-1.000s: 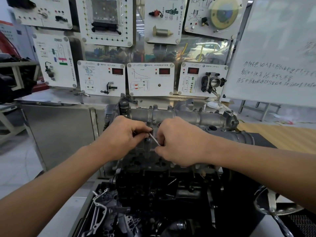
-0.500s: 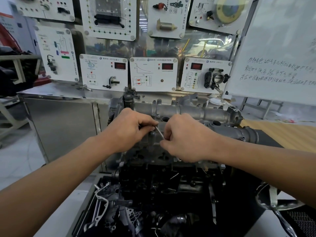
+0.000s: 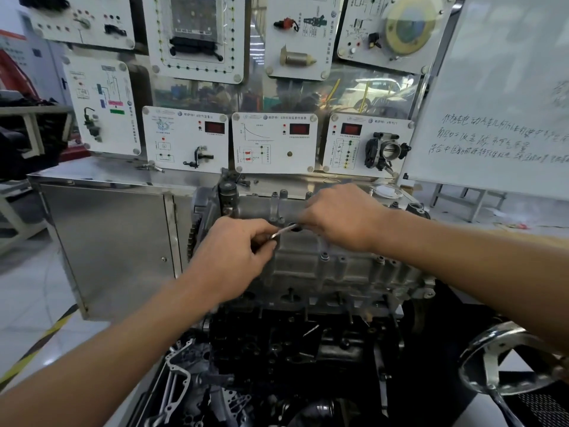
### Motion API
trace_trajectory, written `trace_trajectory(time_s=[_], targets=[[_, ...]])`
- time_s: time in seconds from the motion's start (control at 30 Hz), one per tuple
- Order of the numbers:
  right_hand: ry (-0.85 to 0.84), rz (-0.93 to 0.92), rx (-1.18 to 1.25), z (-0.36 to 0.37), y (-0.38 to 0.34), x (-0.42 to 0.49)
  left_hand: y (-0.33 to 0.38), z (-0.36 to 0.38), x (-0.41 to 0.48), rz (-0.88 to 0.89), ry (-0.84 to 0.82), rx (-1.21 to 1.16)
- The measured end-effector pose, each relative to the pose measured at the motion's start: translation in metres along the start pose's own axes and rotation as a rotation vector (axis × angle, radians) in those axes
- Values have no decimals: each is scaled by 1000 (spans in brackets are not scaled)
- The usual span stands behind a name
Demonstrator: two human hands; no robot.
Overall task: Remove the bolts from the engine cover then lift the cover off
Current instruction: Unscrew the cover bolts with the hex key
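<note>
The grey cast engine cover (image 3: 311, 263) sits on top of the dark engine block (image 3: 292, 340) at mid-frame. Several bolts stand along its near edge, one of them the bolt (image 3: 324, 257). A thin silver hex key (image 3: 284, 231) spans the gap between my hands over the cover's top. My left hand (image 3: 234, 260) pinches the key's lower end at the cover's left part, its fingers curled over a bolt spot that I cannot see. My right hand (image 3: 345, 217) grips the key's upper end, further back and to the right.
Behind the engine stands a steel cabinet (image 3: 107, 241) with white training panels (image 3: 274, 143) mounted above it. A whiteboard (image 3: 498, 97) leans at the right. Loose metal brackets (image 3: 175, 380) lie in a tray at lower left. A chrome hand wheel (image 3: 505, 362) sits at lower right.
My right hand has swung up and back to the right, turning the hex key from a steep slant to a flatter one. The view has tilted down, showing more of the cover's front.
</note>
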State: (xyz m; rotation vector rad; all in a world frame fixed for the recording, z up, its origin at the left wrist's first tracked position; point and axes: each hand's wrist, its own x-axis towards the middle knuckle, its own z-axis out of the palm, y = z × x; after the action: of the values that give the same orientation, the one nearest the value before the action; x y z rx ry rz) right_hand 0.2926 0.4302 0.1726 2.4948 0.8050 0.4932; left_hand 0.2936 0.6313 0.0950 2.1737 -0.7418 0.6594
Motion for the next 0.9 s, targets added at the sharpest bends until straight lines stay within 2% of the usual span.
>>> trace_trajectory(time_s=[0.17,0.27,0.33,0.43,0.5,0.67,0.8,0.9], targets=[[100,-106,30,7,10,22,19,2,2,-134,106,2],[288,-56,125,0,20,36,33,-15,21,-94,214,-29],[362,13,184,-13,32,46,34,-30,44,-82,207,-25],[345,115,199,-25,54,49,19,-50,89,-81,86,93],[306,118,195,-24,62,45,5,-53,116,-22,-15,233],[235,182,321,-9,62,43,-18,-27,171,119,-405,439],[87,278,485,16,58,48,-32,-4,191,162,-502,452],[69,329,592,28,52,49,-43,3,193,176,-529,436]])
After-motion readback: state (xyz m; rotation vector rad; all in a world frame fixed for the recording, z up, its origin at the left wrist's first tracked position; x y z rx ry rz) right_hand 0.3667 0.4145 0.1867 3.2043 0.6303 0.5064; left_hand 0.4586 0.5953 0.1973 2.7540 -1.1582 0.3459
